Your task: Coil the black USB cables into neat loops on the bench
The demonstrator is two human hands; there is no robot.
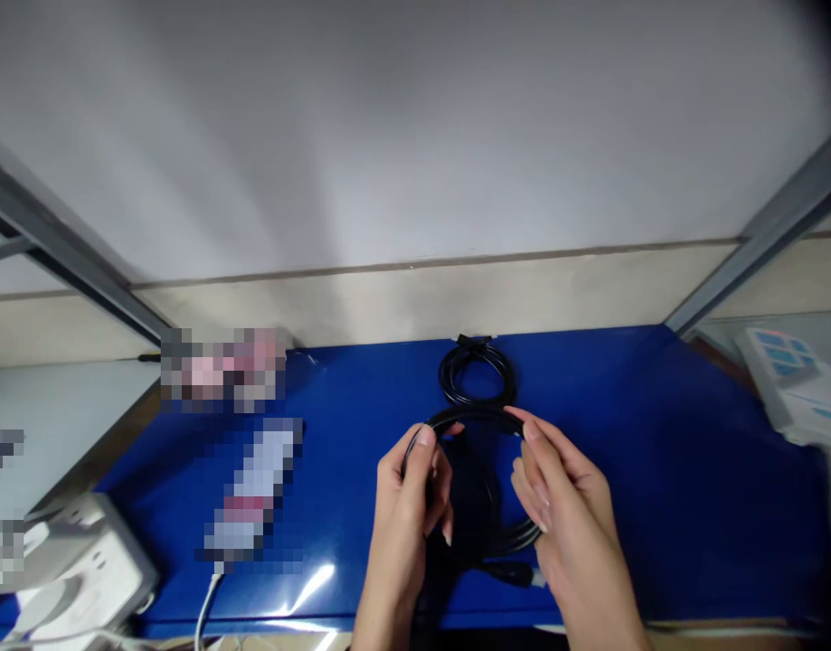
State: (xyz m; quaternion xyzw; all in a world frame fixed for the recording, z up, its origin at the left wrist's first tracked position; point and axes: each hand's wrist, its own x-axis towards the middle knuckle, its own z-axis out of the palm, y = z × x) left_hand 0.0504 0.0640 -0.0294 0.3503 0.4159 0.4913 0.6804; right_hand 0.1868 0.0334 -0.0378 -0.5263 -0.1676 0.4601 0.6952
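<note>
Both of my hands hold a black cable (479, 413) bent into a loop above the blue tabletop (361, 470). My left hand (415, 479) grips the loop's left side between thumb and fingers. On its right side, my right hand (557, 470) pinches the cable with thumb and forefinger. Between and below my hands, a dark connector (514, 571) with a pale tip shows near the table's front; part of the cable is hidden by my hands and shadow. Beyond the loop, a second black cable (479, 372) lies coiled on the table, its connectors at the far side.
At the left front sits a white power strip (96, 570) with plugs and cords. A blurred-out phone-like item (256, 488) trails a white cable (208, 606). A pixelated pink item (231, 366) is at the back left. Grey metal posts (760, 240) stand on both sides; a white device (795, 380) is at right.
</note>
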